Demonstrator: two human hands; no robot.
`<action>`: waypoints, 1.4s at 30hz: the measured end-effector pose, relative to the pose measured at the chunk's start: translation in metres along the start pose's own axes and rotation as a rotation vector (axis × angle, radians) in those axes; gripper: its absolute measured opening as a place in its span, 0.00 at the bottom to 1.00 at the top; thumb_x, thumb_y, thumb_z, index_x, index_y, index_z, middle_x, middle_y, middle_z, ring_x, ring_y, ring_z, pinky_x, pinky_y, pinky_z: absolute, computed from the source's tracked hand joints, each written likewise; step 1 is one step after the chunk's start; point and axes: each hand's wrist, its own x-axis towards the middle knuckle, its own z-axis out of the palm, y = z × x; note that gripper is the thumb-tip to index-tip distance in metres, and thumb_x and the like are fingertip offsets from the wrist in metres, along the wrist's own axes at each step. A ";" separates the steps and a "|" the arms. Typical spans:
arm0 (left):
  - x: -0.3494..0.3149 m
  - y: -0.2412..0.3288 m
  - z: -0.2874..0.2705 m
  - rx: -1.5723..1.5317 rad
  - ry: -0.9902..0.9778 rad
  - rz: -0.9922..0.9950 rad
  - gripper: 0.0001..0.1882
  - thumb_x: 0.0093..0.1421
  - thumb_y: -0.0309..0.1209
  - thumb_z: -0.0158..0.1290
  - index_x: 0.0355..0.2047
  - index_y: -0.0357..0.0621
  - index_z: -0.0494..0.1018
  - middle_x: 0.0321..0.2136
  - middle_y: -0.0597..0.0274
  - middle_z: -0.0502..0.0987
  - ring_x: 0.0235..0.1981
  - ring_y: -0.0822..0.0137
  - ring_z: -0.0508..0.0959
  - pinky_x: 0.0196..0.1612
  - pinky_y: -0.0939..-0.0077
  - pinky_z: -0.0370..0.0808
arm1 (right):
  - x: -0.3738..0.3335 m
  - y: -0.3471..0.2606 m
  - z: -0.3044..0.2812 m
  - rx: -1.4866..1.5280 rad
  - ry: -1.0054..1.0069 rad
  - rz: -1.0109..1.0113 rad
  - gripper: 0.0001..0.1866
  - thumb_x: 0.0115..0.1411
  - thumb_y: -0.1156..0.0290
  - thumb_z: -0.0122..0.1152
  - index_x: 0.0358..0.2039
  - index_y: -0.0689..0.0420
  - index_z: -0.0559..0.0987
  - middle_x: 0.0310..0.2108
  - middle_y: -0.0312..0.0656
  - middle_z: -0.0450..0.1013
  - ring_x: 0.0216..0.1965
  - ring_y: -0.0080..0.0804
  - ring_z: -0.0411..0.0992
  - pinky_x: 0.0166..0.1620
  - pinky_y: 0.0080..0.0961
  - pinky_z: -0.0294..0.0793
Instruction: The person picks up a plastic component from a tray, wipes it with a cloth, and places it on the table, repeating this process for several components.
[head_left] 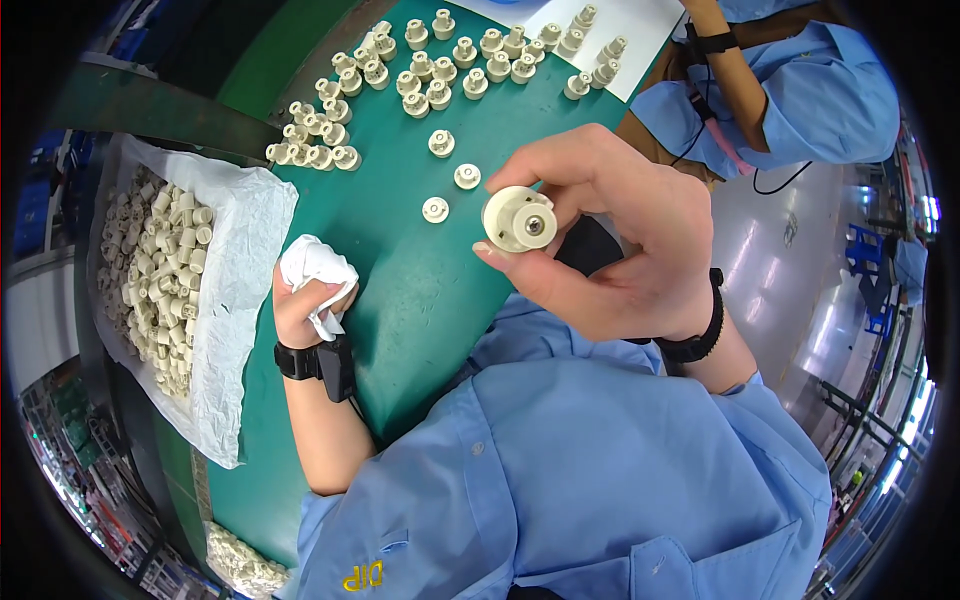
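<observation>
Between the thumb and fingers of my right hand [630, 230] is a cream plastic cap-like part [522, 220], raised above the table. Its stepped end, with a small metal piece in the centre hole, faces up toward me. My left hand [305, 300] is closed round a crumpled white cloth [318, 275] by the table's left side. Three similar loose parts stand near the right hand, one of them a cream part [435, 210] seen from its end. Farther off, many like parts [440, 70] stand in loose groups on the green tabletop [400, 290].
A white-lined bin [255, 230] full of cream parts [170, 270] sits at the left. A clear bag of parts [240, 560] lies at the lower left. White sheets [635, 30] hold more parts at the far edge. A co-worker in a blue shirt [820, 90] is at the upper right.
</observation>
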 end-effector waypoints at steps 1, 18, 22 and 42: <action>0.000 0.000 -0.001 0.003 -0.008 -0.001 0.07 0.44 0.19 0.49 0.25 0.39 0.65 0.12 0.65 0.63 0.08 0.76 0.56 0.14 0.79 0.48 | 0.000 0.000 0.001 0.001 0.000 0.000 0.15 0.44 0.83 0.66 0.35 0.64 0.75 0.20 0.36 0.74 0.19 0.17 0.72 0.25 0.12 0.69; 0.000 0.000 0.001 0.000 -0.002 -0.001 0.07 0.44 0.19 0.50 0.25 0.39 0.65 0.13 0.65 0.64 0.09 0.75 0.57 0.14 0.79 0.48 | -0.016 0.098 0.017 -0.141 0.044 0.419 0.12 0.50 0.74 0.65 0.37 0.59 0.77 0.18 0.32 0.71 0.19 0.16 0.67 0.25 0.14 0.68; -0.001 0.001 0.000 -0.003 -0.012 -0.005 0.07 0.44 0.19 0.50 0.24 0.40 0.64 0.14 0.65 0.64 0.10 0.76 0.57 0.15 0.79 0.48 | -0.013 0.113 0.028 -0.123 0.017 0.555 0.13 0.49 0.73 0.65 0.37 0.58 0.78 0.18 0.33 0.71 0.19 0.19 0.67 0.25 0.18 0.68; 0.000 0.004 0.005 0.044 0.017 -0.036 0.07 0.43 0.18 0.50 0.22 0.41 0.64 0.15 0.66 0.65 0.12 0.76 0.60 0.15 0.80 0.49 | -0.022 0.113 -0.035 0.133 0.291 0.960 0.21 0.58 0.54 0.58 0.26 0.62 0.74 0.14 0.38 0.70 0.12 0.27 0.68 0.16 0.18 0.67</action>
